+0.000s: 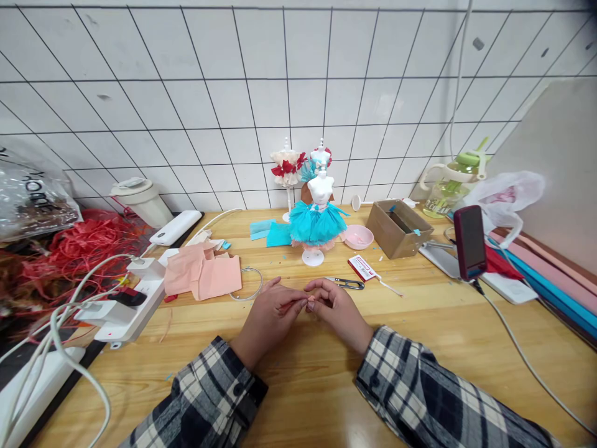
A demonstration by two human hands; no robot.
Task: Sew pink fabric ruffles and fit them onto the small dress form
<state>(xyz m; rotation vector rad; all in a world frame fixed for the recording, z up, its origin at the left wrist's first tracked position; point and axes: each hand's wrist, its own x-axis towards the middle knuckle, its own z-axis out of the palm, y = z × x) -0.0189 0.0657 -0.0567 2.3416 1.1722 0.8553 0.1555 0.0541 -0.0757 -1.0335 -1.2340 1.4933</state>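
Wood tbl (308, 389) under hands (273, 314) — wht-tile wall (209, 106)

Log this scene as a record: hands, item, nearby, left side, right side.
left hand: left hand, fingertips pinched together at the item
right hand: right hand, fingertips meeting the left's
item: small peach piece, mostly hidden by fingers
nearby: thread snips beyond the right hand; dress form in turquoise skirt, upright
left side: peach sheets, white power strip
right side: pink bowl, cardboard box
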